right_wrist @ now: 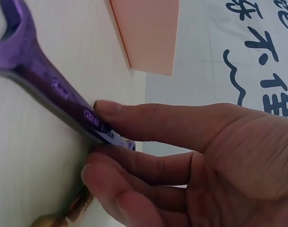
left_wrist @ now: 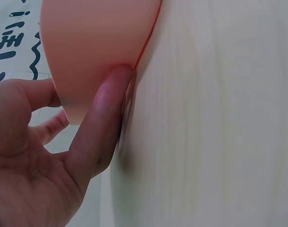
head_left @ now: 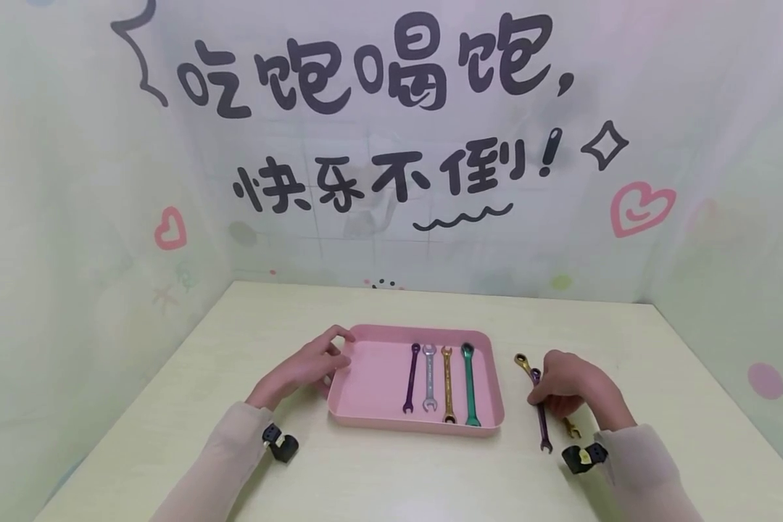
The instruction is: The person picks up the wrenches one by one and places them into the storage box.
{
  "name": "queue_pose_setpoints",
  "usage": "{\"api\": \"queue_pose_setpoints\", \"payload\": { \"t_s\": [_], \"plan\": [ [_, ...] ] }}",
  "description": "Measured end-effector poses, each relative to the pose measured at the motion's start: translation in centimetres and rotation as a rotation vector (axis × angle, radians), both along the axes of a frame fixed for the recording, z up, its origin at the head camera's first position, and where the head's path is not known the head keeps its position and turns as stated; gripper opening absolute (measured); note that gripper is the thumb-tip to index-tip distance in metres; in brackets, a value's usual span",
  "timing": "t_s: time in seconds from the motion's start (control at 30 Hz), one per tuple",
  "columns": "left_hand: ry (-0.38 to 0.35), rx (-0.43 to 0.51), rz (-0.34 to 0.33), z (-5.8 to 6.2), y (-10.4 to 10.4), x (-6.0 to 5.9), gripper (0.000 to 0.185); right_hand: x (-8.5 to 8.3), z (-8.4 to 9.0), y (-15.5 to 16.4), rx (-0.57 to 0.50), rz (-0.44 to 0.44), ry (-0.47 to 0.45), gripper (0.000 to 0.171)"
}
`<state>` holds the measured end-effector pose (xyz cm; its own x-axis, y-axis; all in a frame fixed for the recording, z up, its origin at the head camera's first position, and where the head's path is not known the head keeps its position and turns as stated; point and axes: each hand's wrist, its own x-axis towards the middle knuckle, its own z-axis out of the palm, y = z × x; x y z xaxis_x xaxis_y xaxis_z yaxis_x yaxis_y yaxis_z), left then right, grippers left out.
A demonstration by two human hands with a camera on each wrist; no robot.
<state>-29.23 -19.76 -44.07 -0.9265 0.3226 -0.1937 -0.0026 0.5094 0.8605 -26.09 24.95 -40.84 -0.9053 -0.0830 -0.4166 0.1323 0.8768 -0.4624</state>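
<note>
My left hand (head_left: pixel 308 362) holds the left end of a pink tray (head_left: pixel 375 380), thumb against its outer wall and fingers at the rim. Between thumb and fingers, my right hand (head_left: pixel 577 383) pinches a purple wrench (right_wrist: pixel 63 92) to the right of the tray. Its open end points toward me, over the tabletop. Partly hidden below that hand is a gold wrench (head_left: pixel 523 360), its ring end showing beyond the fingers. Inside the tray, side by side, lie a purple wrench (head_left: pixel 412 380), a silver wrench (head_left: pixel 429 378), a gold wrench (head_left: pixel 447 383) and a green wrench (head_left: pixel 470 384).
The pale wooden table (head_left: pixel 391 471) carries the tray and the gold wrench. Behind it hangs a light printed curtain (head_left: pixel 378 254) with dark lettering, and similar sheets close off both sides. A small black wrist camera (head_left: pixel 280 444) sits at each sleeve cuff.
</note>
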Motion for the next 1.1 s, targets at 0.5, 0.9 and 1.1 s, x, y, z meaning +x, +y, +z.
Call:
{"api": "queue_pose_setpoints", "payload": {
  "t_s": [0.5,0.9,1.1],
  "plan": [
    [0.001,-0.01,0.006,-0.1,0.1,-0.1,0.043,0.1,0.3,-0.2,-0.014,-0.029,0.017,0.015],
    [0.002,-0.007,0.004,0.1,0.0,0.1,0.043,0.0,1.3,0.1,-0.059,0.004,0.046,0.008],
    [0.01,-0.013,0.003,0.0,0.0,0.0,0.043,-0.1,1.6,0.2,-0.1,0.03,0.046,0.014]
  ]
}}
